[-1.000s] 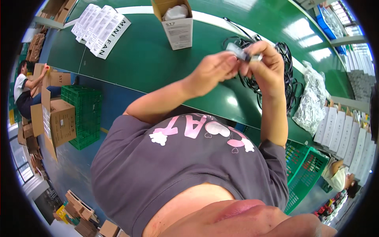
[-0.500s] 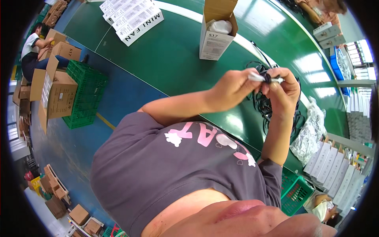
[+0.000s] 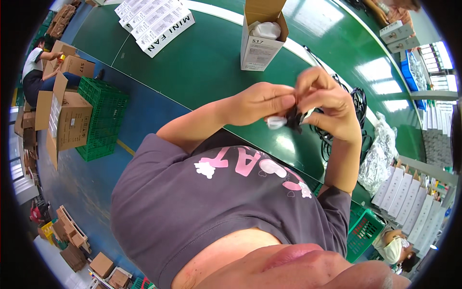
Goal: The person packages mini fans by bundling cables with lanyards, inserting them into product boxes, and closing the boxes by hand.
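Note:
In front of my chest, over the green table, both hands are at a small folded cable (image 3: 293, 119), black with white parts. My left hand (image 3: 257, 103) pinches its near side with thumb and fingertips, and a pale, whitish end sticks out below. Close against it, my right hand (image 3: 329, 101) has bent fingers round the other side; its upper fingers are blurred by motion. A heap of black cables (image 3: 358, 108) lies on the table behind my right hand. The fingers hide much of the held cable.
An open white carton (image 3: 262, 55) with a white wrapped item stands beyond my hands. Several small white boxes (image 3: 156, 26) lie at the far left. Clear plastic bags (image 3: 380, 159) are at the right. A green crate (image 3: 103, 118) is left of the table; other people work nearby.
Both hands have moved left and a little nearer with the cable. It was held out level between the fingertips; now it hangs lower, and my right fingers are lifted and blurred over it.

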### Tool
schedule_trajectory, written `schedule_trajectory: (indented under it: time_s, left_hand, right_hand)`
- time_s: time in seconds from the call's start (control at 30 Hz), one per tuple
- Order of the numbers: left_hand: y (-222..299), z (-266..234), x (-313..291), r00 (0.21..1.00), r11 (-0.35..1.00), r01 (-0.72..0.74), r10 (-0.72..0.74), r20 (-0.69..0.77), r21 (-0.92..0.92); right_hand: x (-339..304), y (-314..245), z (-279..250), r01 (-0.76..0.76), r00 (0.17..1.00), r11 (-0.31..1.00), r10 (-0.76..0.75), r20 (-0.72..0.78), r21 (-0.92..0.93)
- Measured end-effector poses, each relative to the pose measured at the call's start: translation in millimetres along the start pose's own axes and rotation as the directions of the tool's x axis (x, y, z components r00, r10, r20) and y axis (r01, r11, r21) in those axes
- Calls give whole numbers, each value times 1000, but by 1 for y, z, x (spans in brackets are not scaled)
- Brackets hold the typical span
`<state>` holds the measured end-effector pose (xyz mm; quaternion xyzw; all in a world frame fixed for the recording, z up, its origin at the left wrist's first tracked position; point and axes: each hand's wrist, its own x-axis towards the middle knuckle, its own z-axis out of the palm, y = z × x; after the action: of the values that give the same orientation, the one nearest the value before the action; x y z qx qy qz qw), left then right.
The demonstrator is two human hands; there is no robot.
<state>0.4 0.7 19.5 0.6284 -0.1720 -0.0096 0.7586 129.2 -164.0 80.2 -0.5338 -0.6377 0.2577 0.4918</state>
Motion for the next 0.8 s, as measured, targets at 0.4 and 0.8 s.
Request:
schedule_trajectory:
  time_s: [0.4, 0.8]
  left_hand:
    - [45, -147, 47, 792, 454, 70, 516, -327, 888]
    - [80, -172, 74, 953, 777, 227, -302, 31, 587]
  right_hand:
    - [70, 29, -10, 93, 918, 957, 25, -397, 274]
    - [95, 52, 1, 24, 862, 989, -96, -498, -148]
